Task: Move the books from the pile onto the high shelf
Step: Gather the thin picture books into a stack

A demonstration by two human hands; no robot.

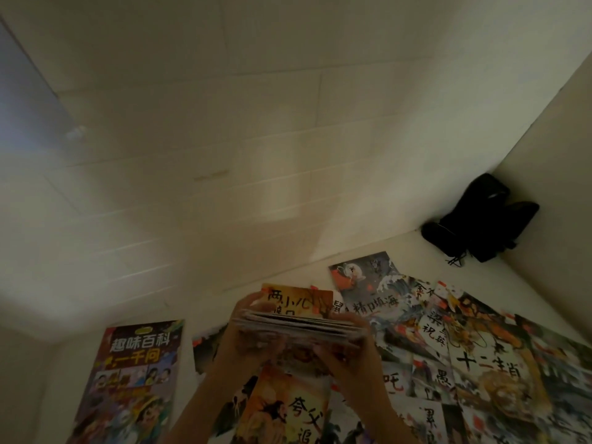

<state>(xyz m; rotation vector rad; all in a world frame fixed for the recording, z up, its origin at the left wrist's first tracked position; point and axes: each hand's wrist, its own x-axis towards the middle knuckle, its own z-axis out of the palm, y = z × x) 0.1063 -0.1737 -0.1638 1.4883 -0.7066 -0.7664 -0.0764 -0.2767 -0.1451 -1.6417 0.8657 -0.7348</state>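
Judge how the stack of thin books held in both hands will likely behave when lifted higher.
The stack of thin books probably flexes, as its edges look slim and soft. Glossy-looking covers may slide apart, so the left hand and right hand gripping opposite ends likely helps.

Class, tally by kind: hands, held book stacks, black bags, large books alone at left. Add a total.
hands: 2 (left hand, right hand)
held stack of books: 1
black bag: 1
large book alone at left: 1
Total: 5

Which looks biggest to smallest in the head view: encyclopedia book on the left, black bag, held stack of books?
1. encyclopedia book
2. black bag
3. held stack of books, though bag and stack look close; nearness skews this.
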